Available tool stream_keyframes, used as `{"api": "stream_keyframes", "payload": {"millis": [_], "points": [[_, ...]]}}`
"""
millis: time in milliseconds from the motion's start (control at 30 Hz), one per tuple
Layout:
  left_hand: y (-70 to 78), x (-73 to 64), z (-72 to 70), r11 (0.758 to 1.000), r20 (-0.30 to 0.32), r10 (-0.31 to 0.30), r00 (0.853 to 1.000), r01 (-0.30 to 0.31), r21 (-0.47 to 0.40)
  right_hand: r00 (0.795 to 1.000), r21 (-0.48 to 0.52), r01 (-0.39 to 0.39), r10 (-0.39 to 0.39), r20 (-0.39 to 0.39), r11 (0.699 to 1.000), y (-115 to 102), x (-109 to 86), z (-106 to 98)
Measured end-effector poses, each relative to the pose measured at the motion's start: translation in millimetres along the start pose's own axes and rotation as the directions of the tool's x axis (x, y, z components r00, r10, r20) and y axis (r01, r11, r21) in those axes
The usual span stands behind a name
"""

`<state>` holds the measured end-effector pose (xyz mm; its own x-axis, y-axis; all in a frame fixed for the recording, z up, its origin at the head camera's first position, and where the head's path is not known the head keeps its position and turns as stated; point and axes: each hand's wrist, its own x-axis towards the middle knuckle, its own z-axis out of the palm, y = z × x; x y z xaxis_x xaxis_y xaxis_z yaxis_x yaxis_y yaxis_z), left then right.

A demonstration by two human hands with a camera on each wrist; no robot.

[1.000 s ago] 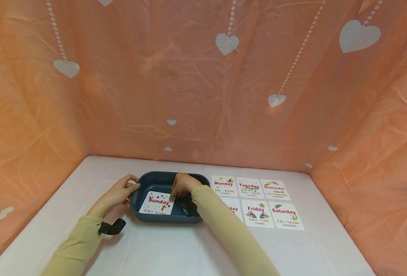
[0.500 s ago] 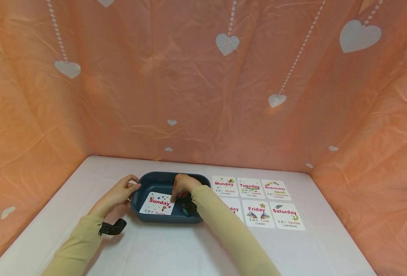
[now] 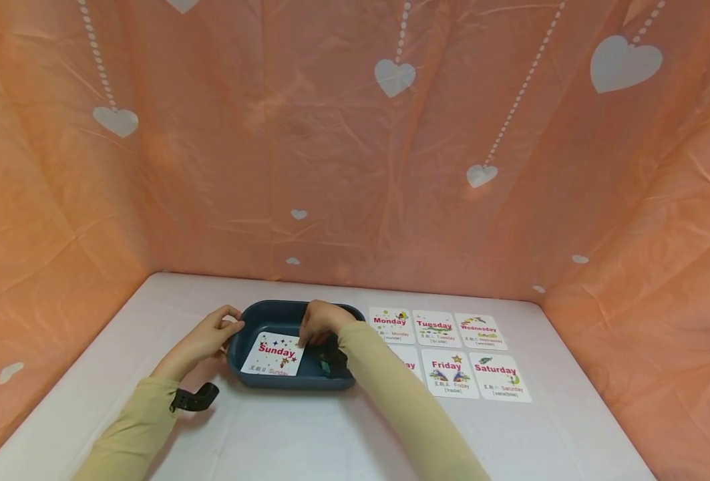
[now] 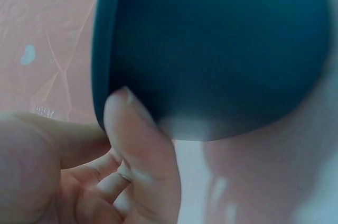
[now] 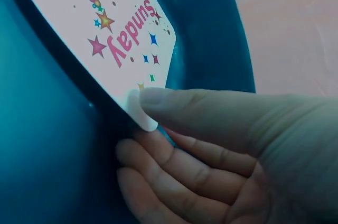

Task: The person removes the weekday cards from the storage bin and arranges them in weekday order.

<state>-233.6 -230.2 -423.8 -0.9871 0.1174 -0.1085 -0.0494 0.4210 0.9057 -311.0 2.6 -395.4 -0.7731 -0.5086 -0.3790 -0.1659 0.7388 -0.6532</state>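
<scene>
A dark blue oval basin (image 3: 294, 383) stands on the white table, with a white "Sunday" card (image 3: 272, 354) inside it at the left end. My left hand (image 3: 210, 332) grips the basin's left end, and in the left wrist view its thumb (image 4: 140, 150) lies against the basin wall (image 4: 211, 76). The right hand (image 3: 321, 322) reaches into the basin and pinches one corner of the Sunday card (image 5: 113, 28). In the right wrist view the thumb is on the printed face and the fingers are curled beneath. My right wrist hides part of the basin's right side.
To the right of the basin lie weekday cards in two rows: Monday (image 3: 392, 325), Tuesday (image 3: 436, 329), Wednesday (image 3: 481, 332), then Friday (image 3: 450, 374) and Saturday (image 3: 503, 377). Another card (image 3: 411, 361) is partly covered by the right sleeve (image 3: 403, 394). An orange cloth (image 3: 342, 167) surrounds the table.
</scene>
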Motion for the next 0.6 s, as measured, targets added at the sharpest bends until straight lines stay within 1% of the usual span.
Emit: {"api": "stream_keyframes", "payload": {"millis": [167, 367, 467, 600], "points": [[-0.7, 0.0, -0.7, 1.000, 0.003, -0.001, 1.000, 0.001, -0.001, 0.998, 0.101, 0.049, -0.054, 0.044, 0.994, 2, -1.9, -6], [1.4, -0.5, -0.1, 1.000, 0.002, -0.003, 1.000, 0.003, -0.001, 0.985, 0.199, 0.117, -0.139, 0.099, 0.973, 5, -4.5, -15], [2.3, -0.7, -0.4, 1.000, 0.008, 0.003, 1.000, -0.003, -0.005, 0.979, 0.222, 0.157, -0.181, 0.095, 0.962, 9, -5.7, -19], [2.9, -0.8, -0.6, 1.000, 0.016, 0.009, 1.000, -0.009, -0.008, 0.977, 0.232, 0.192, -0.208, 0.047, 0.954, 15, -10.7, -27]]}}
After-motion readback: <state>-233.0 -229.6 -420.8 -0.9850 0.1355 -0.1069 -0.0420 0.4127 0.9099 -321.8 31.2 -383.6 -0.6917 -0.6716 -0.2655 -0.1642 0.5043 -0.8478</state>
